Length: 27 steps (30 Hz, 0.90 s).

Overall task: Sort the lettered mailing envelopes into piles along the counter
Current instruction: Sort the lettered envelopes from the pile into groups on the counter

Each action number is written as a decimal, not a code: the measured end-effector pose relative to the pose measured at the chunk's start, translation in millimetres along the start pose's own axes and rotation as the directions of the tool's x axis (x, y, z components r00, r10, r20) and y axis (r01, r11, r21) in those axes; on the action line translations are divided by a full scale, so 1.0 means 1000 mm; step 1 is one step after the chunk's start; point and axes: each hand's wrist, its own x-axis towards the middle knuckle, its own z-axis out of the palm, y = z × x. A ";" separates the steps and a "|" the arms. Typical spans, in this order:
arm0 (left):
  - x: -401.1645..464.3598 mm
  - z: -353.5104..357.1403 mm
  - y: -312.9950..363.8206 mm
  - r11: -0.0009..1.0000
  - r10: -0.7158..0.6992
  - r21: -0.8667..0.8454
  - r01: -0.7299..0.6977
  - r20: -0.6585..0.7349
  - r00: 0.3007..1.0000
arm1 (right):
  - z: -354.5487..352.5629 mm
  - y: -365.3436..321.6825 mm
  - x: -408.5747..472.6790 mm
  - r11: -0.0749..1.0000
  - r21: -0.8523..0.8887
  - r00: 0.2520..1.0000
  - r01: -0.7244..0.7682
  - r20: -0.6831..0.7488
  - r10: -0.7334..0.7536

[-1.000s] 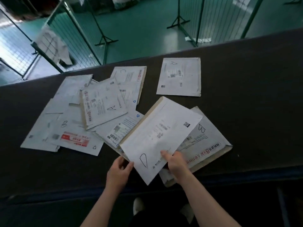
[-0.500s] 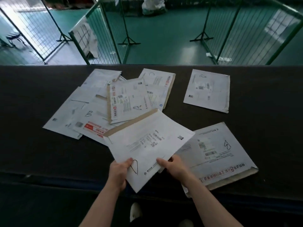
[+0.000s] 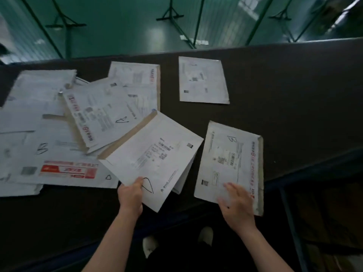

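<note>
An envelope marked A point(image 3: 151, 160) is pinched at its near corner by the left hand point(image 3: 130, 195) just above the worktop point(image 3: 294, 114), while the B envelope point(image 3: 229, 163) is pressed flat by the released right hand point(image 3: 236, 207), so placement on a matching pile is judged next.

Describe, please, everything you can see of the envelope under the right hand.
The envelope is white paper with a brown flap edge along its right side, red print beside it, barcoded labels and a handwritten B near the top. It lies flat on the dark counter, near the front edge. The right hand rests on its lower corner, fingers straight.
</note>
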 end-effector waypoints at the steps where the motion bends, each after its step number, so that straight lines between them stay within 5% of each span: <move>1: -0.001 0.000 -0.001 1.000 0.004 0.016 -0.004 -0.001 1.000 | -0.003 0.007 -0.007 0.983 0.065 0.976 -0.172 -0.126 0.179; 3: -0.011 -0.001 -0.005 0.998 0.009 0.057 -0.010 0.018 1.000 | -0.013 0.023 -0.022 0.755 0.377 0.757 -0.537 -0.179 0.628; 5: -0.024 -0.006 -0.011 0.996 0.001 0.093 -0.003 0.029 1.000 | -0.017 0.036 -0.027 0.232 0.720 0.479 -0.654 0.157 0.864; 7: -0.041 -0.012 -0.019 0.991 0.002 0.133 -0.007 0.034 0.999 | -0.015 0.043 -0.023 -0.181 0.789 0.449 -0.587 0.503 0.739; 9: -0.063 -0.019 -0.029 0.986 0.010 0.165 -0.015 0.031 0.999 | -0.021 0.043 -0.019 -0.286 0.773 0.546 -0.566 0.611 0.573; 15: -0.136 -0.036 -0.066 0.982 0.033 0.189 -0.022 -0.055 0.998 | -0.044 0.043 -0.007 -0.243 0.836 0.715 -0.492 0.548 0.434; 20: -0.187 -0.056 -0.080 0.986 0.073 0.158 -0.052 -0.129 0.989 | -0.072 0.031 -0.047 0.158 0.951 0.955 -0.266 0.237 0.180; 23: -0.211 -0.074 -0.072 0.986 0.131 0.130 -0.107 -0.198 0.971 | -0.081 0.018 -0.065 0.327 0.940 0.996 -0.094 0.087 0.034; 27: -0.236 -0.107 -0.056 0.986 0.165 0.040 -0.161 -0.273 0.948 | -0.090 -0.025 -0.090 0.373 0.928 0.987 0.023 0.039 -0.156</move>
